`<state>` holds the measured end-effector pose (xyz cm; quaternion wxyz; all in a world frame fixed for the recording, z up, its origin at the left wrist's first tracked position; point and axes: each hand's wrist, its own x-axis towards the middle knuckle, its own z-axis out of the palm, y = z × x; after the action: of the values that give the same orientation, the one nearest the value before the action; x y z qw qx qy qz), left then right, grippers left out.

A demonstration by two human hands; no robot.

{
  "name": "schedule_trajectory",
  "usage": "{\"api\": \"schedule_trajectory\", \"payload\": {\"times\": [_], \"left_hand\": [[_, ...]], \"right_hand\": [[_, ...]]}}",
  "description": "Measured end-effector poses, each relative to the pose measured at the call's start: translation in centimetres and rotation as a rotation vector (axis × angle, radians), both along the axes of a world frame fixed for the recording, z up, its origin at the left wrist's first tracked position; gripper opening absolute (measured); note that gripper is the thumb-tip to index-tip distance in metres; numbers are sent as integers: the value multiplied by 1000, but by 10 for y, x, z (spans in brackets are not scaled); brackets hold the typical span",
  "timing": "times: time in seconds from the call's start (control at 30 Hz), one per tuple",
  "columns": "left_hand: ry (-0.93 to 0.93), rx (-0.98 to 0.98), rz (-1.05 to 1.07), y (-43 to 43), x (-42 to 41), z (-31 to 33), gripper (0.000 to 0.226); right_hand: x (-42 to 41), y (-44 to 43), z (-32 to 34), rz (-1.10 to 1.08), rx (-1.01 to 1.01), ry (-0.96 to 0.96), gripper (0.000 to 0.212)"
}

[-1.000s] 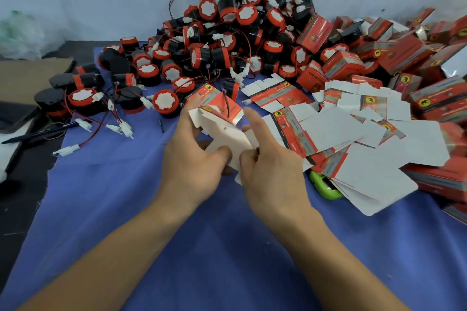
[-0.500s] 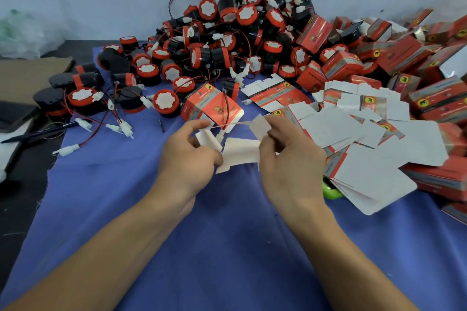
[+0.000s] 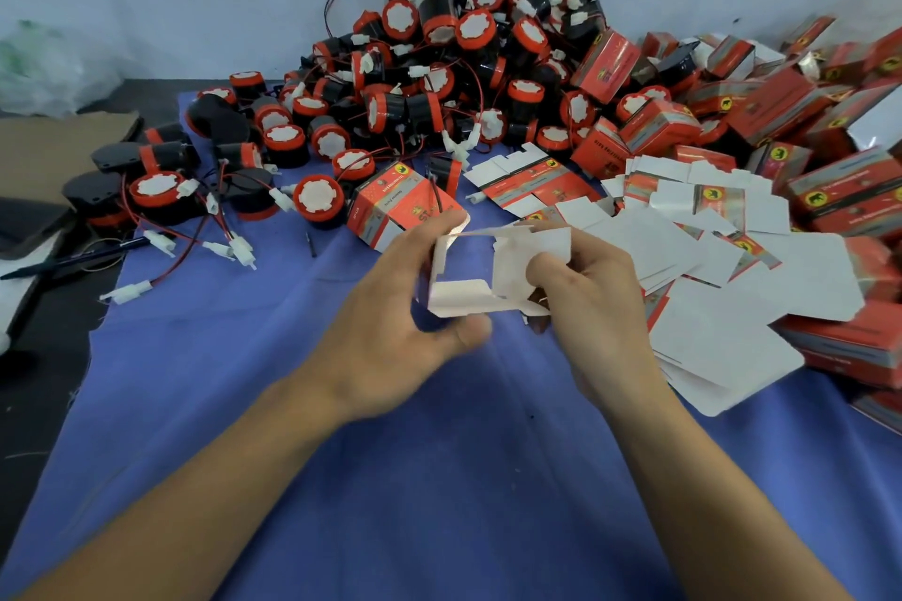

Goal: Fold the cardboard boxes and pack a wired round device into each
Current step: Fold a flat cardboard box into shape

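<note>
White cardboard, head view: the half-folded box point(image 3: 468, 298) is held in the air at centre frame, above the blue cloth point(image 3: 439, 478) that covers the counter. Its white inside faces the camera, the near end is open and the flaps are loose.

Left hand point(image 3: 390, 347): the grip pinches the box's left side, fingers over the top edge and thumb at the bottom flap. The thumb is blurred.

Right hand point(image 3: 590, 303): the grip pinches the box's right side, thumb pressed flat on a white flap and fingers curled behind the card.

Round devices point(image 3: 439, 78): a big heap at the back of the counter against the wall. They have black bodies, red rims and white faces, with red and black wires and white plugs trailing out. Several strays spread left along the cloth.

One red printed box point(image 3: 390, 205) stands on the cloth just behind the left hand's fingers, beside the heap's front edge.

Flat blanks point(image 3: 707, 259): a loose fan of them lies right of the hands, mostly white side up, a few red side up.

Closed boxes point(image 3: 781, 112): red ones piled far right, from the back wall down to the frame edge.

Off the cloth on the left are a dark pen point(image 3: 63, 259), a brown cardboard sheet point(image 3: 49, 146) and a clear plastic bag point(image 3: 49, 63) by the wall.
</note>
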<state>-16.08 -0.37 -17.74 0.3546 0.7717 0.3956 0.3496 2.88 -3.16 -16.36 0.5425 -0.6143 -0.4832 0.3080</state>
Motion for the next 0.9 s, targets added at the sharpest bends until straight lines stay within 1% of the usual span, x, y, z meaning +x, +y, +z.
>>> {"api": "schedule_trajectory", "payload": {"times": [0.07, 0.13, 0.2, 0.23, 0.3, 0.33, 0.4, 0.47, 0.53, 0.57, 0.63, 0.67, 0.7, 0.77, 0.8, 0.83, 0.87, 0.9], "left_hand": [[-102, -1, 78, 0, 4, -4, 60], [-178, -69, 93, -2, 7, -7, 48], [-213, -139, 101, 0, 8, -11, 45], [-232, -176, 107, 1, 8, -12, 45], [-277, -251, 136, 3, 9, -12, 45], [-307, -287, 151, 4, 9, -11, 45], [-374, -359, 188, 6, 9, -10, 46], [-409, -402, 224, 6, 10, -9, 45], [-383, -379, 266, 6, 12, -10, 43], [-359, -348, 286, 4, 12, -11, 43], [-338, -283, 294, 2, 11, -11, 40], [-337, -257, 284, 2, 9, -11, 38], [-336, -247, 270, 3, 8, -12, 36], [-349, -272, 262, 6, 5, -12, 35], [-362, -287, 263, 7, 5, -12, 35], [-367, -294, 256, 8, 5, -12, 36], [-360, -291, 237, 8, 5, -12, 36], [-343, -284, 211, 6, 7, -11, 36]], "right_hand": [[3, 1, 0, 72, -14, 12, 19], [6, 2, 0, 137, -17, 26, 17], [7, 2, 1, 211, -22, 44, 17], [7, 2, 0, 255, -32, 57, 20], [7, 2, -3, 327, -64, 65, 36], [6, 1, -2, 343, -78, 55, 37], [1, 1, -4, 318, -79, -9, 25], [-4, 1, -6, 219, -27, -127, 10], [-14, -2, -10, 143, 51, -218, 18], [-18, -3, -13, 126, 89, -251, 18], [-26, -5, -14, 129, 110, -289, 2], [-25, -5, -12, 175, 96, -250, 9], [-22, -5, -10, 277, 75, -145, 16], [-9, -3, -6, 520, 14, 125, 28], [-3, -2, -5, 582, -35, 232, 30], [1, 0, -5, 579, -86, 285, 34], [3, 1, -7, 544, -116, 290, 36], [2, 3, -9, 501, -115, 242, 35]]}}
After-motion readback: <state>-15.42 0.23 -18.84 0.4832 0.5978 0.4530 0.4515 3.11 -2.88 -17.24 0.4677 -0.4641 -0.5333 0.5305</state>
